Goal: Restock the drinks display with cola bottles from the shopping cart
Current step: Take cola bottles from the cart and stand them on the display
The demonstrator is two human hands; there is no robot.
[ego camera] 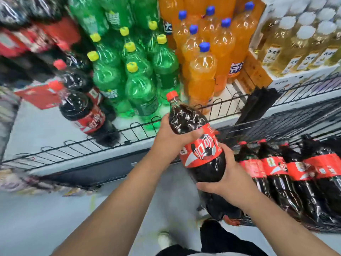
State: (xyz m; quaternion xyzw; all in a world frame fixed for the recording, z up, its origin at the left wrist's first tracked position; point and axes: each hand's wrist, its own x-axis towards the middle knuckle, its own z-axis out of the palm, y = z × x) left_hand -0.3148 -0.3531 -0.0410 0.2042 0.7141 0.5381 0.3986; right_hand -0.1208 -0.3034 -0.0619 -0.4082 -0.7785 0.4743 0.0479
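Note:
A large cola bottle [195,137] with a red cap and red label is held in the air, tilted, in front of the display's black wire rail [140,126]. My left hand [169,143] grips its upper body from the left. My right hand [228,183] grips its lower part from below and the right. Several more cola bottles [287,169] lie side by side in the shopping cart [276,130] at the right. On the white display shelf [36,124], a few cola bottles [83,111] stand at the left.
Green soda bottles [140,85] with yellow caps fill the display's middle, orange soda bottles [203,69] with blue caps stand to their right. A case of pale tea bottles [302,41] is at the far right. My shoe [164,239] shows on the grey floor below.

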